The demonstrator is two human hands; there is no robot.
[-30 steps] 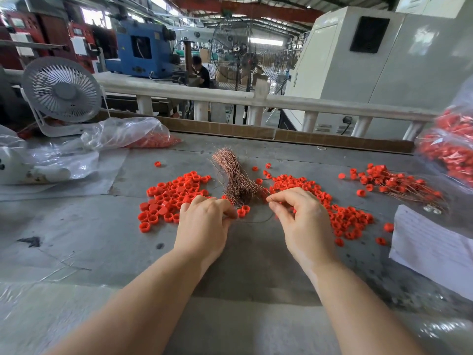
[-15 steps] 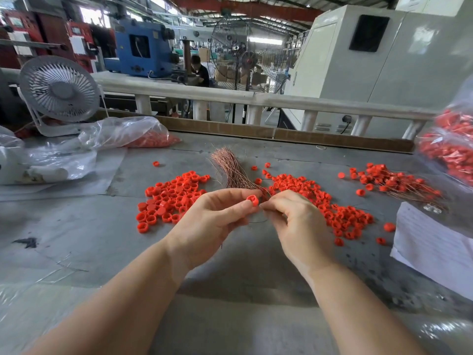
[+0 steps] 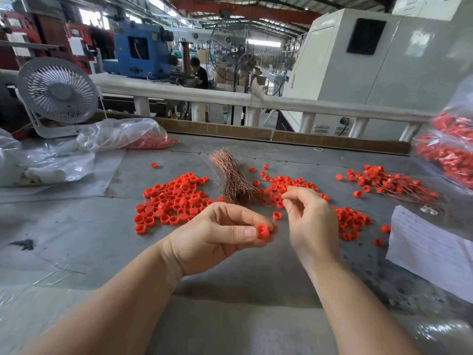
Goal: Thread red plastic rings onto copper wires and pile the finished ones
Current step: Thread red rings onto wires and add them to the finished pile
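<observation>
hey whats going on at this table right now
A person is threading red plastic rings onto copper wires. The left hand pinches one red ring at its fingertips, while the right hand seems to pinch a thin wire, too fine to see clearly. Loose rings lie either side of a bundle of copper wires on the grey table, and the finished pile sits to the far right.

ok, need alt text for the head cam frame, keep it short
A person's left hand pinches a small red plastic ring while the right hand pinches a thin wire beside it, above a grey worktable. Behind the hands lie loose red rings, a bundle of copper wires and, far right, a pile of rings on wires.
</observation>
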